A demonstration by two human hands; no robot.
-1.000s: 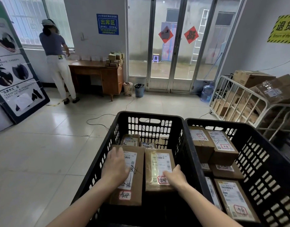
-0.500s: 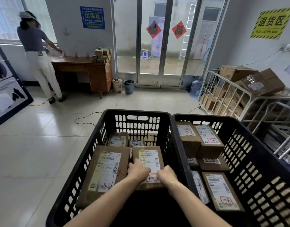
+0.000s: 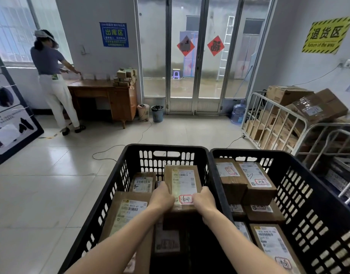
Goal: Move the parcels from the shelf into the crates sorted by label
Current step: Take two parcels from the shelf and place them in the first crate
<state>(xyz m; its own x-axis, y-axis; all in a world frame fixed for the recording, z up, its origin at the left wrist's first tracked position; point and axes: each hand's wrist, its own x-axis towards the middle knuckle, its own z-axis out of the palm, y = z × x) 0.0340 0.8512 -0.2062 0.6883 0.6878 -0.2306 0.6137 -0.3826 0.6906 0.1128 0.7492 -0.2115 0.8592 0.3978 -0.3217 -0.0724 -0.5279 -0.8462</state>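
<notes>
Parcel depot: labelled cartons (image 3: 306, 107), zone signs (image 3: 326, 35).

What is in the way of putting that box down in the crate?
Nothing visible. The left hand and right hand hold the box over the open left crate. Parcels already lie inside it, so the box would rest on or beside those.

Left grip (image 3: 163, 198) and right grip (image 3: 204, 200) hold a brown parcel (image 3: 185, 182) by its near corners, over the other parcels inside the left crate (image 3: 166, 148). White label up, handwriting in a red box. Big flat parcel (image 3: 126, 212) lies against the left crate's left wall. Right crate (image 3: 249, 153) touches the left crate's right side and holds labelled parcels. A person (image 3: 49, 62) stands at a tabletop (image 3: 91, 84) far beyond the left crate.
</notes>
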